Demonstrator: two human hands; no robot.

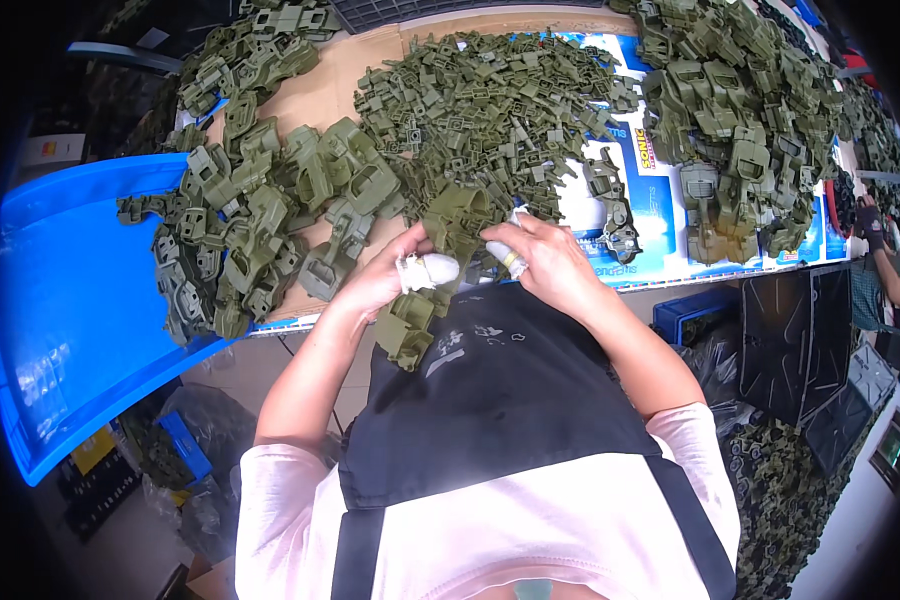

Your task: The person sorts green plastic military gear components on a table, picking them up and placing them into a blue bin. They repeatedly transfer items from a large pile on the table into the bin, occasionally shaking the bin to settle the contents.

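In front of my apron, my left hand (395, 268) is closed around a long olive-green plastic toy vehicle body (402, 328). One end of the body points up toward the table, and the other hangs over the apron. White wrapping covers a thumb on this hand. Close to the body's upper end, my right hand (550, 262) has its fingers pinched together, also with white wrappings on them. Whatever sits in that pinch is too small or hidden to name. Just beyond both hands lies a wide heap of small green plastic parts (480, 110).
Larger green vehicle bodies (260, 220) are piled at the left, overlapping an empty-looking blue tray (80, 300). Another pile of bodies (735, 140) stands at the right on printed sheeting. Dark crates (775, 340) stand below the table's right side. A co-worker's arm (885, 265) shows at the far right.
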